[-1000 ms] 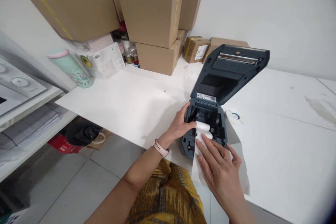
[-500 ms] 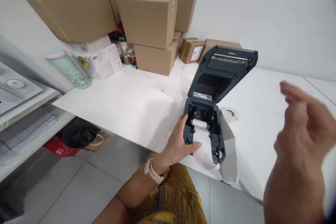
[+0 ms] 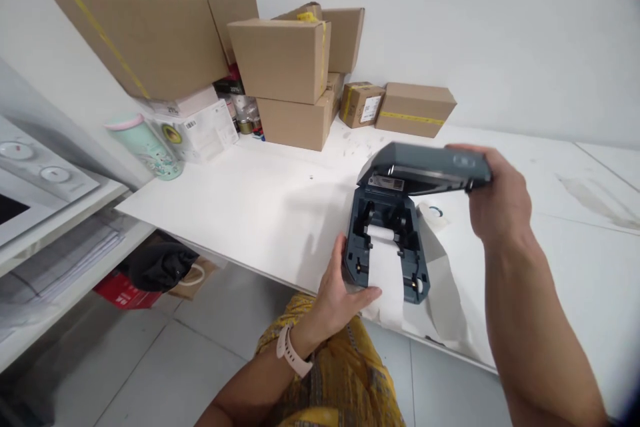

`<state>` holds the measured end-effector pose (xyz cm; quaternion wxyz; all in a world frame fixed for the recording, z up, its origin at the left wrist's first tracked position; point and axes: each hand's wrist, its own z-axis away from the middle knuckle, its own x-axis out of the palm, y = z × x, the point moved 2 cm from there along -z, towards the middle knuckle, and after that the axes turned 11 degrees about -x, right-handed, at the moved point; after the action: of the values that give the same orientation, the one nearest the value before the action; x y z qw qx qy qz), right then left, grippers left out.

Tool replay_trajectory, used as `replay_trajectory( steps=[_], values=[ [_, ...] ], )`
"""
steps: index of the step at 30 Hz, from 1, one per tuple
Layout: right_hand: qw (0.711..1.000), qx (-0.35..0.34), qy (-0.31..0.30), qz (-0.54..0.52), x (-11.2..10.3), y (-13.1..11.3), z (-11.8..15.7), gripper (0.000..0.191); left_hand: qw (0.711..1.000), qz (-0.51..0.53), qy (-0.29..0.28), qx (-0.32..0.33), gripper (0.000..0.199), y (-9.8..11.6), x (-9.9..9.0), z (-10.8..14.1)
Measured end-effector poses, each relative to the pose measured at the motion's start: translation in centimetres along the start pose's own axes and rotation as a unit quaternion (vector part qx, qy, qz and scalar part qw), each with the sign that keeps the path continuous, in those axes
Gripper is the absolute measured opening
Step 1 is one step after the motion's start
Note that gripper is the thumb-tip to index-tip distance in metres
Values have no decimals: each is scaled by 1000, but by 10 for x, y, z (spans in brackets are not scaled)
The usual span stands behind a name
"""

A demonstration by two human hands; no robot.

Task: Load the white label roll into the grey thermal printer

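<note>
A dark label printer stands on the white table near its front edge, with its lid partly raised. My right hand grips the lid at its free front end. My left hand rests at the printer's left side, its thumb lying on the white paper strip; the fingers behind the housing are partly hidden. The strip runs from a small white roll inside and hangs over the printer's front. To the right of the printer lies another strip of pale backing paper.
Cardboard boxes are stacked at the back left, with two smaller boxes against the wall. A mint tumbler stands by the table's left end. A microwave sits on a shelf at left. A label roll lies behind the printer's right side.
My right hand has moved left from the air and taken hold of the lid, which has swung down part way. My left hand stays at the printer's side.
</note>
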<state>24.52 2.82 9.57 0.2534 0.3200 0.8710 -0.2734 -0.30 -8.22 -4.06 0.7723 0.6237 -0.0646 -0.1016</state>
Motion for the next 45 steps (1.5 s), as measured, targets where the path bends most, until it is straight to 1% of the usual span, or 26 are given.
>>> replay_trajectory(
  steps=[1,2,3,6,8,9,11,13,16,18,21,24,27,29,31,33,34,35,36,37,38,39,41,42,43,45],
  values=[
    [1000,26,17,-6,-3,-12,19,54,1000,7,0,6,117,-2,1,0],
    [997,65,33,-33,-4,-24,38,49,1000,13,1,10,118,-4,2,0],
    [994,82,41,-59,-4,-36,56,45,1000,16,1,11,119,-5,2,1],
    [993,71,13,-92,5,-64,96,34,1000,28,-6,9,124,-8,3,6],
    [994,67,-11,-81,15,-72,113,32,999,40,-20,12,127,-7,2,10],
    [994,73,-14,-79,21,-74,120,32,998,46,-27,14,128,-6,1,12],
    [991,97,-5,-92,31,-75,130,34,997,62,-37,14,122,-3,-1,13],
    [985,131,21,-114,38,-77,137,35,996,84,-40,8,110,3,-3,9],
    [973,174,60,-141,44,-81,142,36,994,111,-21,0,96,14,-1,-4],
    [967,189,78,-155,45,-83,143,35,994,112,-7,-2,98,20,3,-14],
    [962,196,84,-170,47,-84,143,34,995,97,8,6,102,21,8,-23],
    [961,195,96,-174,50,-86,142,33,996,83,28,28,97,19,9,-27],
    [960,196,117,-160,55,-89,143,35,996,78,31,35,92,19,8,-28],
    [961,194,125,-151,58,-89,144,36,995,89,24,27,93,17,8,-24],
    [963,184,129,-146,59,-88,144,36,994,105,22,15,97,10,9,-13],
    [965,175,133,-145,60,-86,144,37,993,109,42,0,101,-2,10,4],
    [965,172,135,-146,60,-85,145,37,993,99,63,-7,98,-8,10,15],
    [964,172,137,-146,60,-85,145,37,992,80,97,-9,90,-13,9,25],
    [964,172,141,-148,61,-84,145,37,990,59,131,-5,77,-16,7,34],
    [963,172,145,-149,61,-84,145,37,990,45,132,-12,63,-17,6,41],
    [962,171,149,-151,61,-84,145,37,993,41,106,-28,53,-16,7,46],
    [962,169,153,-151,61,-84,145,37,996,49,59,-54,50,-14,8,47],
    [963,166,153,-146,61,-85,145,37,987,88,-58,-122,57,-6,14,43],
    [965,163,149,-140,60,-84,145,37,978,107,-102,-148,59,-1,18,38],
    [967,160,144,-134,60,-84,145,37,971,120,-131,-161,61,4,22,34],
    [971,153,133,-125,58,-83,145,37,967,123,-156,-158,62,12,30,26]
  ],
)
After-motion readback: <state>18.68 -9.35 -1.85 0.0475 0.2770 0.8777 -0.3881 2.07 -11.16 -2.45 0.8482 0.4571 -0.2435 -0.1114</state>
